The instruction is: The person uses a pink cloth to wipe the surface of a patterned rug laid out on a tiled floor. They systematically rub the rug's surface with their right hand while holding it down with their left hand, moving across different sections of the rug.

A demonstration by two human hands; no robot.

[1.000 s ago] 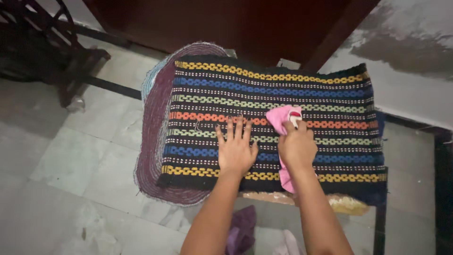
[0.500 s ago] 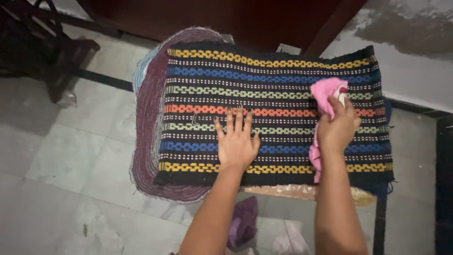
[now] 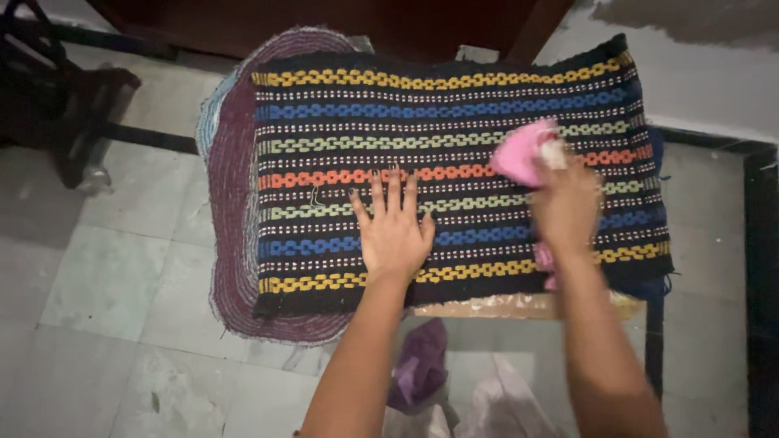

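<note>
1. Two forearms reach out from the bottom of the view; on the tiled floor (image 3: 122,268) between them lies a crumpled purple cloth (image 3: 418,369).
2. Left hand (image 3: 392,231) lies flat and open, fingers spread, palm pressed on the striped mat (image 3: 454,122) near its front edge — it grips nothing, only pins the fabric down.
3. Right hand (image 3: 564,207), blurred, is closed around a pink cloth (image 3: 523,150); the bunched head of the cloth touches the mat on the orange band, and a tail of it hangs below the wrist.
4. Black with chain-patterned bands of yellow, blue, green and orange, the mat is draped over a low surface whose pale front edge (image 3: 503,306) peeks out beneath it.
5. Under its left side an oval braided rug (image 3: 235,235) in dull purple sticks out and hangs toward the floor.
6. Farther off stand a dark wooden panel (image 3: 389,24), a pale wall (image 3: 690,81) to the right and dark chair legs (image 3: 57,89) at far left.
7. My worry — the mat merely lies on that surface, so a hard sideways rub could bunch it or drag it off if the flat palm lifts; the loose pink tail might also snag on the front edge.
</note>
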